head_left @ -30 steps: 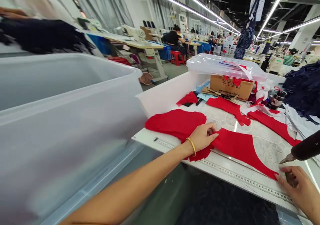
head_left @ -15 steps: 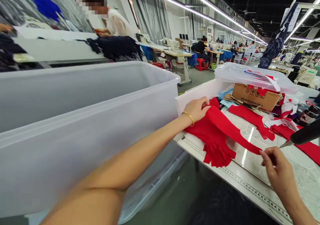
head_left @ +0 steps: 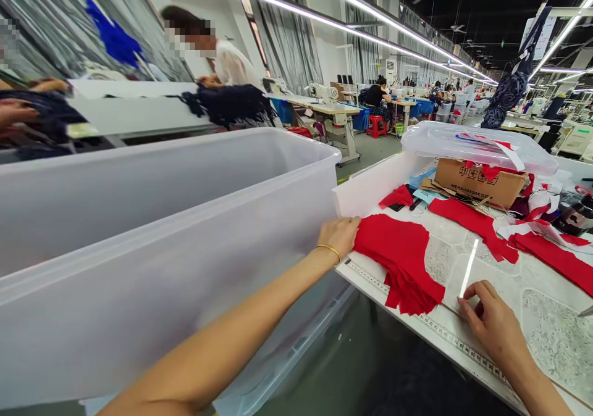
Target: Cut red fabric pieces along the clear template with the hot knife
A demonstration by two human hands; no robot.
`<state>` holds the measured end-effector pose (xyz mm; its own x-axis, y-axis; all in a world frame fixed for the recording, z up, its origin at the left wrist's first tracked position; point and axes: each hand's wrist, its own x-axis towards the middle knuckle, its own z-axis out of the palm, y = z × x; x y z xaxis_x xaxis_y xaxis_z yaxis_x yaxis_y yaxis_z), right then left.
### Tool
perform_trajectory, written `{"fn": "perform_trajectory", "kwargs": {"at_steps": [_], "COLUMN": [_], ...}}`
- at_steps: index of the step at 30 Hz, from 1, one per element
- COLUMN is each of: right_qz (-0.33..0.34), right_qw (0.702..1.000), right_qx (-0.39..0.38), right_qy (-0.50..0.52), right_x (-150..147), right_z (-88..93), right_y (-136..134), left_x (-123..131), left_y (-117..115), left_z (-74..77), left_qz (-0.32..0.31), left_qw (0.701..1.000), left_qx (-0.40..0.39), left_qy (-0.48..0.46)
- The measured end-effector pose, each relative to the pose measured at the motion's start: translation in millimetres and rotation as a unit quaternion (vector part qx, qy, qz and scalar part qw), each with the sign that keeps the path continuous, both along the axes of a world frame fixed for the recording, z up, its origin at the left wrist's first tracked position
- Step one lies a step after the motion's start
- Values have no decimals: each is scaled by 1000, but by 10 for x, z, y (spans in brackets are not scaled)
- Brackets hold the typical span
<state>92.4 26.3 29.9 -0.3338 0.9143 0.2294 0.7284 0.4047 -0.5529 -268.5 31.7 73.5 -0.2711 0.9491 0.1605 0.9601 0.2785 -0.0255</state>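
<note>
In the head view, the left arm reaches up from the bottom left of the frame toward its centre, the forearm long and slanting, with a thin gold bangle (head_left: 330,252) around the wrist. The left hand (head_left: 339,236) lies back-up, knuckles bent, its fingers at the left edge of a stack of red cut fabric pieces (head_left: 393,255). The fingertips are partly hidden, so whether they pinch the cloth or only press on it cannot be told.

The stack lies right of the frame's centre, on the near left corner of the white worktable (head_left: 500,286), its layered lower edge fanned out over the printed measuring tape (head_left: 451,337) along the table's front.

The right forearm comes in from the bottom right corner, leaning up and left. The right hand (head_left: 495,320) is loosely curled and holds nothing: thumb and index finger point left with a gap between them, near the tape and apart from the stack.

Farther up the table lie a long red fabric piece (head_left: 472,221) and, toward the right edge, another red strip (head_left: 553,258). Behind them stands a cardboard box (head_left: 482,183) under a clear plastic lid (head_left: 477,147). A large translucent plastic bin (head_left: 241,237) fills the left of the frame, just beside the left hand.
</note>
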Motion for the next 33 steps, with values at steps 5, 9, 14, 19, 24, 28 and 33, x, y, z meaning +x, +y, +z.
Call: {"fn": "perform_trajectory", "kwargs": {"at_steps": [5, 9, 14, 19, 24, 28, 33], "right_qz": [-76, -128, -205, -241, -246, -248, -247], "right_qw": [994, 980, 954, 941, 943, 947, 951], "right_qx": [33, 105, 136, 80, 31, 25, 34], "right_qy": [-66, -105, -170, -223, -222, -202, -185], "right_x": [607, 1082, 1449, 1583, 1674, 1835, 2032], "right_z": [-54, -31, -55, -112, -89, -36, -7], "right_y": [59, 155, 243, 269, 334, 469, 615], "left_x": [42, 223, 776, 1642, 2492, 3003, 3296], "left_y": [-53, 2, 342, 765, 1210, 1542, 1806], "left_z": [65, 152, 142, 63, -19, -88, -167], "left_qz": [-16, -74, -241, -360, -426, -439, -434], "left_qw": [999, 993, 968, 933, 904, 898, 901], "left_qx": [15, 55, 53, 9, -27, -30, -33], "left_qy": [38, 70, 34, 22, 15, 5, 10]}}
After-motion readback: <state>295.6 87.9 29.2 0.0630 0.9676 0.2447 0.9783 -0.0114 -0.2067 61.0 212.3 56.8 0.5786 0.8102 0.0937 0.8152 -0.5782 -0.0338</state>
